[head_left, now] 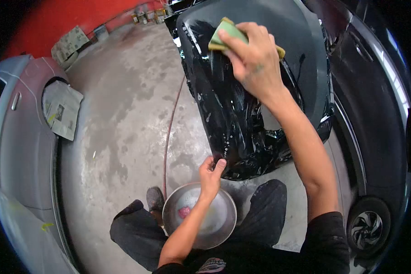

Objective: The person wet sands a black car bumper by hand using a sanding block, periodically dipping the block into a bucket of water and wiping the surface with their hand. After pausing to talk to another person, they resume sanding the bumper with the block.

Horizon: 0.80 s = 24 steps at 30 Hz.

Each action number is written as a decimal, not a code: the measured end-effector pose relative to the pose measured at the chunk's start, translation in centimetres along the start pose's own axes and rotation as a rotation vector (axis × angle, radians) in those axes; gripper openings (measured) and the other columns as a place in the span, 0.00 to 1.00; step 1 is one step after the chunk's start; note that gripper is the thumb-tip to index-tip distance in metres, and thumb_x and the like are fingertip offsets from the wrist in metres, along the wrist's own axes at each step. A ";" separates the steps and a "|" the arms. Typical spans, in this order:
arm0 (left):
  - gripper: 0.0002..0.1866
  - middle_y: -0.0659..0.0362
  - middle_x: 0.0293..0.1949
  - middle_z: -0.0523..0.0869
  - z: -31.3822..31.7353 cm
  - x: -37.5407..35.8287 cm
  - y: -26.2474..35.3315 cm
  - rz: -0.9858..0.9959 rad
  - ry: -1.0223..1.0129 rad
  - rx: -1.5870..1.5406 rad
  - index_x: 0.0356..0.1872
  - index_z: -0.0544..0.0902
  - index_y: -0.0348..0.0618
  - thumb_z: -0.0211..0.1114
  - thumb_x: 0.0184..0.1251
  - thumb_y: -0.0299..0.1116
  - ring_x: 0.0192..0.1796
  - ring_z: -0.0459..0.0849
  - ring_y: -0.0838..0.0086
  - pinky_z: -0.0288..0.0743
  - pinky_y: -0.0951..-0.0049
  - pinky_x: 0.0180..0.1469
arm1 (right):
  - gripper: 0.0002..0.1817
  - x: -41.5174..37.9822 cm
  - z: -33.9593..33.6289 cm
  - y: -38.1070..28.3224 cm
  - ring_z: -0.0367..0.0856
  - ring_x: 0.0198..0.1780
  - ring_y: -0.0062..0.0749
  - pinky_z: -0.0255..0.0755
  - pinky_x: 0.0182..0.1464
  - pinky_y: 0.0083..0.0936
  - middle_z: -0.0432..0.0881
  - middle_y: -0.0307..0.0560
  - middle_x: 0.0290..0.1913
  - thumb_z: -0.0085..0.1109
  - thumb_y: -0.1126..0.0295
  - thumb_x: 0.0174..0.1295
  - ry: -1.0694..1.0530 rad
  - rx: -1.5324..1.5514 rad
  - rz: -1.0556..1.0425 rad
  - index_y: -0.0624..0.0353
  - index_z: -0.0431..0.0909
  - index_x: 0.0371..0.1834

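Observation:
In the head view a glossy black and dark grey car body panel (pixel 214 105) lies in front of me, its black part streaked and dotted with wet drops. My right hand (pixel 260 59) is closed around a green and yellow sponge (pixel 230 34) and presses it on the upper part of the panel. The underside of the sponge is hidden. My left hand (pixel 211 178) pinches the panel's near left edge, thumb on top and fingers partly out of sight. Below that hand, between my legs, stands a round metal basin (pixel 230 210) with cloudy water and a small pinkish-red thing (pixel 184 212).
A silver-grey car (pixel 27 91) with newspaper (pixel 64 109) over its wheel arch stands at left. Close on the right is a dark car (pixel 374 91). A reddish hose (pixel 170 132) crosses the concrete floor (pixel 123 91). Cans (pixel 144 17) stand by the red wall.

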State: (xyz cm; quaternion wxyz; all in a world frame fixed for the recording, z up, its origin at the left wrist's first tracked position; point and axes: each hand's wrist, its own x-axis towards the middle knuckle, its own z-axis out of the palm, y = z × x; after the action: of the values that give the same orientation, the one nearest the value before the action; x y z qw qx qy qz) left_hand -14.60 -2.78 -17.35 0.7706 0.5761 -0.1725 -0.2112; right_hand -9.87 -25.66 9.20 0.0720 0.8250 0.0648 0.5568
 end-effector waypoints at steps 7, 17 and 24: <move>0.20 0.66 0.40 0.88 -0.2 0.3 -0.4 -0.002 -0.012 -0.013 0.44 0.87 0.37 0.76 0.80 0.47 0.43 0.79 0.82 0.74 0.73 0.50 | 0.27 -5.5 -3.8 -4.2 0.82 0.56 0.52 0.73 0.56 0.46 0.84 0.54 0.57 0.74 0.75 0.58 -0.043 0.125 0.080 0.46 0.88 0.64; 0.20 0.62 0.49 0.90 -0.4 0.5 -0.5 -0.040 -0.035 0.035 0.54 0.88 0.35 0.74 0.82 0.46 0.52 0.83 0.78 0.76 0.72 0.59 | 0.27 -6.7 -2.3 -4.6 0.81 0.56 0.55 0.72 0.54 0.46 0.83 0.58 0.58 0.75 0.74 0.59 -0.002 0.203 0.106 0.49 0.88 0.64; 0.18 0.63 0.46 0.90 0.2 -0.3 0.9 -0.042 0.004 -0.006 0.51 0.88 0.37 0.75 0.81 0.45 0.49 0.84 0.78 0.77 0.73 0.58 | 0.25 -2.1 0.2 -1.9 0.78 0.51 0.54 0.70 0.52 0.45 0.80 0.55 0.53 0.76 0.74 0.57 0.058 0.073 0.092 0.52 0.87 0.61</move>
State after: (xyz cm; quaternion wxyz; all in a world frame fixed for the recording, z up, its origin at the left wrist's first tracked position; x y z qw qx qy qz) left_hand -14.79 -2.57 -16.49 0.7681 0.5775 -0.1582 -0.2268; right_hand -10.47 -24.24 6.83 0.0141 0.8128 0.0492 0.5803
